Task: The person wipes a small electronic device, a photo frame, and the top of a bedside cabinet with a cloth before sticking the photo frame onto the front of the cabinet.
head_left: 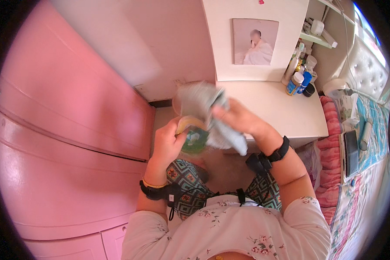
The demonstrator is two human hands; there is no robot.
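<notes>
My left hand (168, 142) grips a round tin or jar with a green printed label (194, 138), held in front of me at chest height. My right hand (238, 116) holds a grey-blue cloth (203, 104) pressed over the top of that container; the cloth is blurred and hangs down past the jar on the right. Both wrists carry black straps, and the left one also has a thin yellow bangle.
A white desk (286, 113) stands just beyond my hands, with bottles and jars (299, 78) at its back right and a picture (255, 41) on the panel above. Pink cabinet doors (69, 130) fill the left. A bed with a patterned cover (364, 143) lies to the right.
</notes>
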